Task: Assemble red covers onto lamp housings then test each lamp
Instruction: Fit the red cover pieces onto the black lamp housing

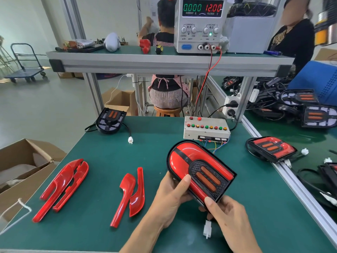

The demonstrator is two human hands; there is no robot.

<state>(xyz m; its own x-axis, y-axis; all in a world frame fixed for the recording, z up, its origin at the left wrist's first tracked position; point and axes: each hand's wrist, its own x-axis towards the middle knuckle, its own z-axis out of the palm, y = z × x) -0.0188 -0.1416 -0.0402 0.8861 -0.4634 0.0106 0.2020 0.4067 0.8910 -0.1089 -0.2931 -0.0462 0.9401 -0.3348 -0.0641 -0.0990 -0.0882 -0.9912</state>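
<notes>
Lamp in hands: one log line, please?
lamp: red covers on | left hand, right hand: both grip it | white plug: dangling, unconnected

Both hands raised: left hand (170, 195) and right hand (225, 214), thumbs up, seemingly gripping.

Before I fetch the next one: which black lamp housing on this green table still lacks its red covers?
The black lamp housing at the table's far left edge, its inside bare.

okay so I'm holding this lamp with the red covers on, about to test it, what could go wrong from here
1. The lamp is held above the mat by the left hand and right hand at one end only; it might slip.
2. Its white connector dangles loose and could snag.
3. The supply already shows 12.00 volts, so a wrong plug-in at the test box may short.
</notes>
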